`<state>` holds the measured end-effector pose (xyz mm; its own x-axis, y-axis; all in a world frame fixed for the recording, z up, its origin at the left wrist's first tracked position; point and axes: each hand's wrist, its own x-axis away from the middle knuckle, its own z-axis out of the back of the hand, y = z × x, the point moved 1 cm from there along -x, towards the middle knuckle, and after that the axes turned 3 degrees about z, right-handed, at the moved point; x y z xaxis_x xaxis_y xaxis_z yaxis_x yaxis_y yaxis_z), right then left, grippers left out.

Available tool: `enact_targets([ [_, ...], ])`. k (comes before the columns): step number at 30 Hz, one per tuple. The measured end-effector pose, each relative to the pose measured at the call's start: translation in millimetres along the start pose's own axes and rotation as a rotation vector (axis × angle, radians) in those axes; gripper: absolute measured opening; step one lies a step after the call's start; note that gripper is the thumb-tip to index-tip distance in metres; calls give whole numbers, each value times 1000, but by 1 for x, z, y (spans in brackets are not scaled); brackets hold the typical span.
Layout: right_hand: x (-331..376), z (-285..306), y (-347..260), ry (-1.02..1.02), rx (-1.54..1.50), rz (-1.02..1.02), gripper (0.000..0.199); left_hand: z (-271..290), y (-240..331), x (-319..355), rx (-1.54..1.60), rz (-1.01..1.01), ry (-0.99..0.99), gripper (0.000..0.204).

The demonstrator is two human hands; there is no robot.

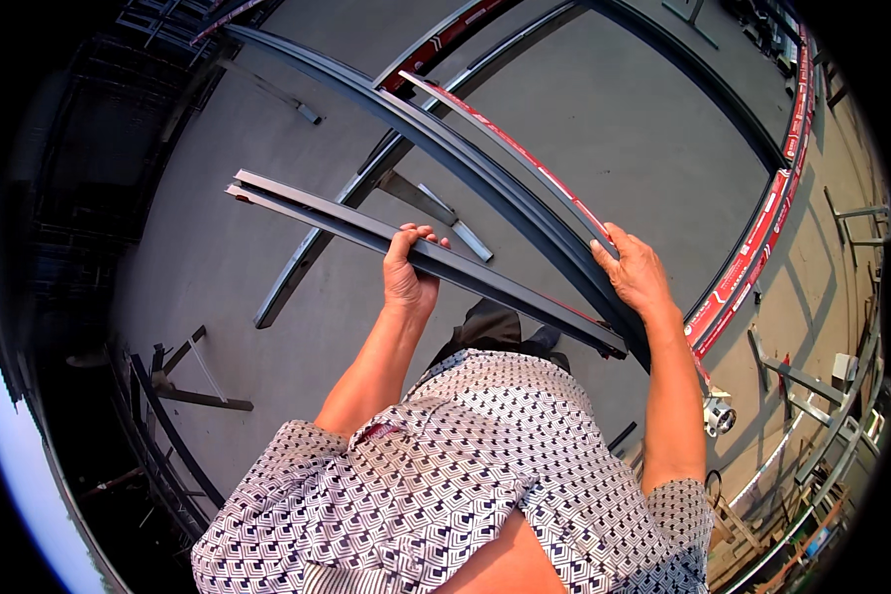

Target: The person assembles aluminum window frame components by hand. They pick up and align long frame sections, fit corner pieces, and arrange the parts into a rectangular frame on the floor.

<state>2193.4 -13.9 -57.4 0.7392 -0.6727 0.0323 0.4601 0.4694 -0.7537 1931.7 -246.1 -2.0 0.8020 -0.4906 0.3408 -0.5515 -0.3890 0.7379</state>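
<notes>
My left hand [411, 269] is closed around a grey metal channel bar [317, 213], gripping it near its middle. The bar slants from the upper left down to the right, in front of my body, and a groove runs along its length. My right hand [636, 269] pinches the near end of a long thin grey strip [510, 144] with red printed film along it. That strip reaches away to the far left, beside a long dark grey metal profile [465, 158] that lies beneath and to the left of it.
A dark crossbar [312, 247] passes under the long profile. Metal rails with red film [742, 267] curve along the right. Trestle-like metal stands [421, 198] rise from the grey floor. More metal pieces [812, 386] lie at the far right, and a dark frame [173, 396] stands at the left.
</notes>
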Motion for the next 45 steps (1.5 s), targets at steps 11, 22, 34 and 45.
enact_targets([
  [11, -30, -37, -2, -87, -105, 32, 56, -8, 6, -35, -33, 78, 71, 19],
  [22, -39, -48, -10, -98, -104, 17, 59, -11, 17, -73, -80, 128, 65, 19],
  [34, -23, -66, 5, -86, -47, 8, 63, 2, 11, -91, -138, 282, -84, 11],
  [45, -38, -74, -6, -41, 14, 40, 67, -21, 20, -107, -337, 286, -167, 11],
])
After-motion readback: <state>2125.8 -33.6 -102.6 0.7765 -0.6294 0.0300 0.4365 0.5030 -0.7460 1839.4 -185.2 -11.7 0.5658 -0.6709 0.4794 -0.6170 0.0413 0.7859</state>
